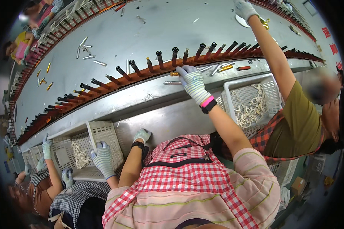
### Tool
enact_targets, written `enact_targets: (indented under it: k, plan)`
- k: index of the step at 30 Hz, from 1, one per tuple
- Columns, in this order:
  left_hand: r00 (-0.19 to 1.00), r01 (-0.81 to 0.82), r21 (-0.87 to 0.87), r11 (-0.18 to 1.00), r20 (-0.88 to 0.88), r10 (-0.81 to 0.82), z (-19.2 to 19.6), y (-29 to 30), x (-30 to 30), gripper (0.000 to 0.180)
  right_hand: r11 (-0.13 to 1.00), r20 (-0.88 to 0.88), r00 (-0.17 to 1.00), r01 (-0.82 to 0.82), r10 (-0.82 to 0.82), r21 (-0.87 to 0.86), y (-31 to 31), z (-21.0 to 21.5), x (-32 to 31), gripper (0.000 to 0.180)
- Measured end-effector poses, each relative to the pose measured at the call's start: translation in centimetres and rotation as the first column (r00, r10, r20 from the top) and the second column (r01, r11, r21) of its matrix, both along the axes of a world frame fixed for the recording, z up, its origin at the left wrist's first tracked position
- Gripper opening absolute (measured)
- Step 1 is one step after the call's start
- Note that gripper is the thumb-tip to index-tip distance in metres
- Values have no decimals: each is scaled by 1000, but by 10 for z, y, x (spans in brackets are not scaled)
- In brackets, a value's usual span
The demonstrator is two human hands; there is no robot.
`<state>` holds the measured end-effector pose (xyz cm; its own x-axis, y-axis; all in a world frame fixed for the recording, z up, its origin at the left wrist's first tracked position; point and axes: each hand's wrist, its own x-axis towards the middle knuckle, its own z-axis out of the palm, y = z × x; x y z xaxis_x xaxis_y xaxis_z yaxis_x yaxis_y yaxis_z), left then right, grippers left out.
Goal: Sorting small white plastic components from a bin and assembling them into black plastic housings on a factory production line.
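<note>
My right hand [193,81], in a striped knit glove, reaches over the metal ledge along the conveyor. Its fingers are closed at one end of a short gold-coloured metal piece [175,73]. A silver tube [172,83] lies on the ledge just below that hand. Close in front of my apron, my left hand [142,135] rests at the grey metal worktop [160,118], its gloved fingers curled and their tips hidden. Beyond the right hand runs a curved brown rail [141,73] of upright pegs, several bearing dark red tubes with black tops.
Right of my right arm stands a white basket [228,95] of pale scraps; another basket [105,133] is at left. Silver tubes [83,47] lie scattered on the grey table. A co-worker's arm [269,49] stretches across at right; another co-worker's gloved hand [103,158] touches the left basket.
</note>
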<state>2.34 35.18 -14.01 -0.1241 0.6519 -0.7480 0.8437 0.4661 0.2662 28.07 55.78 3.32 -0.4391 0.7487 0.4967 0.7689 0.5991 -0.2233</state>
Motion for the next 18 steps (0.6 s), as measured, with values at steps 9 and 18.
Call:
enact_targets:
  k: [9,18]
  plan:
    - [996,-87,-93,992,-36,84,4,-3,0,48,987,24,992,-129,128,96,-14,-11,-6,21]
    - [1000,7,-29,1000,-14,-7,-1,0,-2,45,978,135,989,-83,57,190,-5,-33,0,30]
